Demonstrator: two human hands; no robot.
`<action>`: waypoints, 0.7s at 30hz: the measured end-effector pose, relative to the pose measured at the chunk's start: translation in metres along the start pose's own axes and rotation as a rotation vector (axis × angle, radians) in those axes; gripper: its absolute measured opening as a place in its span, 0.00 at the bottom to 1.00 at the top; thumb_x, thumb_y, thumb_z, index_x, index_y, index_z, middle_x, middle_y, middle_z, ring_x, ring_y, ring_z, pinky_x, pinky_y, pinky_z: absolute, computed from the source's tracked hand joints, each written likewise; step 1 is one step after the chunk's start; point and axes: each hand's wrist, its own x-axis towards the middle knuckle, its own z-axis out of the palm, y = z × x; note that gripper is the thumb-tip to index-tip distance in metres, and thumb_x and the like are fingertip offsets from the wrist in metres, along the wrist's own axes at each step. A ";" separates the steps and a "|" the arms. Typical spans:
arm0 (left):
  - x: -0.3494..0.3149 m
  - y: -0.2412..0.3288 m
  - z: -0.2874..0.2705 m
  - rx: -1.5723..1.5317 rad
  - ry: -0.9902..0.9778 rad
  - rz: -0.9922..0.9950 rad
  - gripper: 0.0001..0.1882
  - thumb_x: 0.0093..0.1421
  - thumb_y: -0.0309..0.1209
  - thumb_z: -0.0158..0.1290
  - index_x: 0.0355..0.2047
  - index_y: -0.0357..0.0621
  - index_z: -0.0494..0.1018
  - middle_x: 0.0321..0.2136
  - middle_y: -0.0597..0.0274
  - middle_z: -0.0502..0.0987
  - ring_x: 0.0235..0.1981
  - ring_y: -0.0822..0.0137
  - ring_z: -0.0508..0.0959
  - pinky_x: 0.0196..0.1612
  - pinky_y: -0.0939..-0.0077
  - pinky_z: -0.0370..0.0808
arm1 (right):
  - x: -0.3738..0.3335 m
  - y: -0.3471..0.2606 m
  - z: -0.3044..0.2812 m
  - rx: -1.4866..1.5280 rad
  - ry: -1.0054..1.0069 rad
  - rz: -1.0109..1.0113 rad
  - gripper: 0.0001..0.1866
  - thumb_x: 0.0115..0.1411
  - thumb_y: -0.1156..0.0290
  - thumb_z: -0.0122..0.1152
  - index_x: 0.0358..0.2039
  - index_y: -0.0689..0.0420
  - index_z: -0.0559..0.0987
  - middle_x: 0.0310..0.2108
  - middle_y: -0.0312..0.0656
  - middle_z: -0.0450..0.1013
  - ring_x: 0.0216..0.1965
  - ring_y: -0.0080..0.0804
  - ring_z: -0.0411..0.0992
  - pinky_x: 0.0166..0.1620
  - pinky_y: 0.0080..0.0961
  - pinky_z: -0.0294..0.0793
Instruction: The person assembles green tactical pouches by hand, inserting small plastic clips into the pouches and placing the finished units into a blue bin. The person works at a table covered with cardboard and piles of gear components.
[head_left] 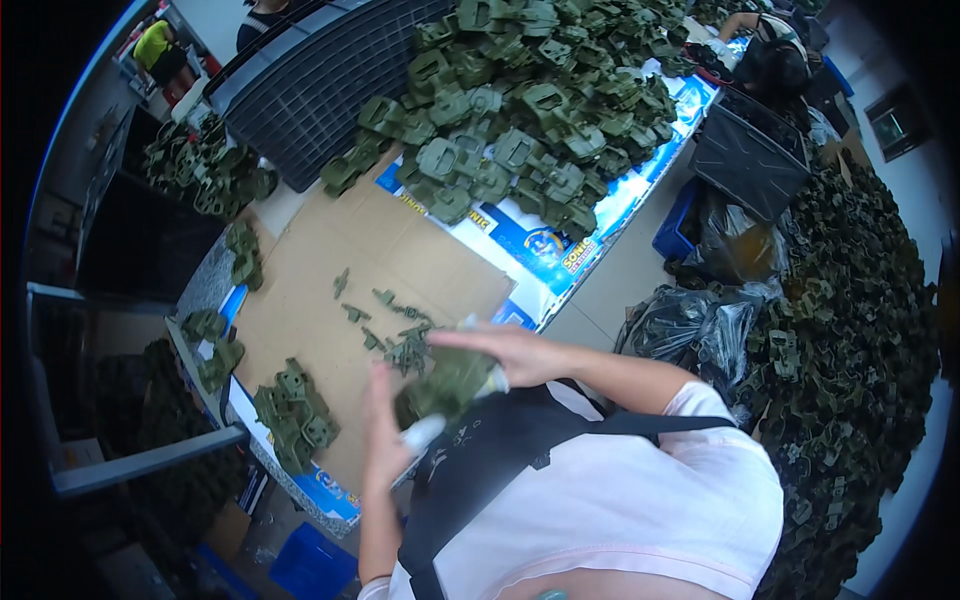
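Close to my body I hold an olive-green moulded plastic part (447, 385), blurred by motion, between both hands. My left hand (384, 425) is at its left side, with a white-covered thumb against its lower edge. Over its upper right side lies my right hand (500, 350), its thumb also covered in white. Just beyond them, small green plastic pieces (408, 350) lie in a loose cluster on the brown cardboard (310, 250). Left of my left hand, several larger green parts (297, 415) are gathered near the table edge.
A large heap of green parts (540, 110) covers the far table beside a black crate (320, 90). To the right are a dark bin (750, 155), plastic bags (690, 325) and a big floor pile (840, 370). A person (775, 60) bends at the far right.
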 end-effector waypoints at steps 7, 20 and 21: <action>0.009 0.012 0.006 -0.395 0.024 -0.233 0.48 0.34 0.25 0.68 0.56 0.40 0.54 0.51 0.52 0.63 0.49 0.60 0.69 0.50 0.69 0.69 | -0.039 0.019 -0.015 0.192 0.226 0.106 0.32 0.48 0.67 0.65 0.54 0.53 0.64 0.50 0.42 0.65 0.50 0.36 0.64 0.54 0.29 0.60; -0.020 -0.061 -0.093 0.405 0.642 -0.384 0.43 0.47 0.36 0.60 0.60 0.44 0.50 0.56 0.47 0.57 0.59 0.51 0.54 0.59 0.61 0.51 | 0.035 0.180 -0.185 -1.314 0.877 0.025 0.35 0.48 0.72 0.60 0.58 0.46 0.60 0.48 0.57 0.65 0.42 0.53 0.67 0.45 0.39 0.64; -0.050 -0.080 -0.106 0.483 0.710 -0.489 0.43 0.46 0.38 0.61 0.59 0.44 0.51 0.55 0.47 0.60 0.59 0.48 0.54 0.59 0.57 0.51 | 0.048 0.190 -0.191 -1.438 0.781 0.007 0.38 0.47 0.74 0.59 0.59 0.43 0.57 0.46 0.58 0.66 0.41 0.54 0.67 0.43 0.40 0.65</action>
